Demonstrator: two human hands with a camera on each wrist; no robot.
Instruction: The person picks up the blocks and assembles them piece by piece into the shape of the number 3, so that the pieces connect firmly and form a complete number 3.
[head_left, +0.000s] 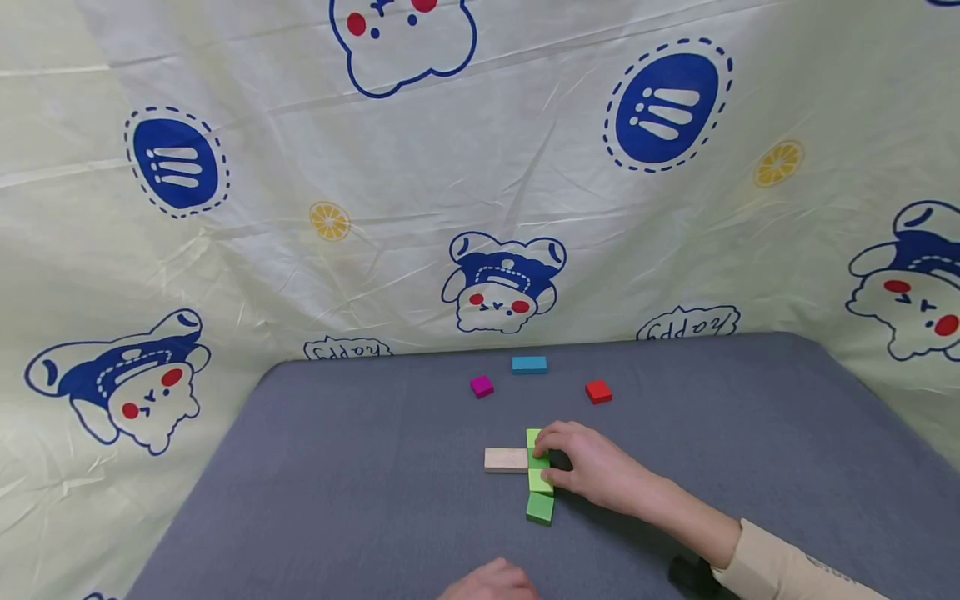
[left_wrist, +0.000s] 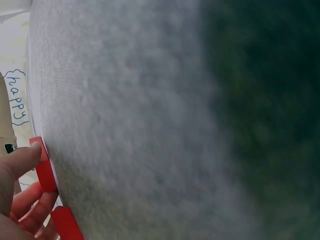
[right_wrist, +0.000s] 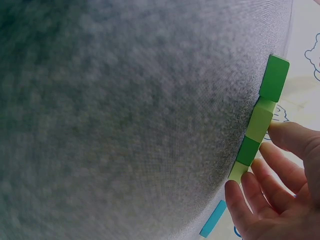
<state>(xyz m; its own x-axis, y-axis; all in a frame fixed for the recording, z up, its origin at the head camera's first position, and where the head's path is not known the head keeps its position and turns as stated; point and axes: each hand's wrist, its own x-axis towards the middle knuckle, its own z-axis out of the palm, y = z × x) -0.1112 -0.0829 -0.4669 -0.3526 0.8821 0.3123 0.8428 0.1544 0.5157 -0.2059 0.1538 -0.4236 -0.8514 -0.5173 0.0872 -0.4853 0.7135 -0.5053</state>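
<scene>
Green blocks form a row along the table. My right hand (head_left: 592, 462) reaches it from the right, fingertips at the middle dark green block (head_left: 539, 461) and thumb at the light green block (head_left: 541, 481) beside it. Another light green block (head_left: 533, 435) is at the row's far end, and a dark green block (head_left: 540, 508) sits slightly turned at the near end. In the left wrist view my left hand (left_wrist: 22, 200) pinches a red block (left_wrist: 46, 172) between thumb and fingers. A second red block (left_wrist: 67, 225) lies beside those fingers. The head view shows only part of this hand.
A plain wooden block (head_left: 506, 460) meets the green row from the left. Farther back lie a magenta block (head_left: 482, 387), a blue block (head_left: 529, 365) and a red block (head_left: 598, 392). A printed curtain (head_left: 405, 167) hangs behind the grey table (head_left: 360, 467).
</scene>
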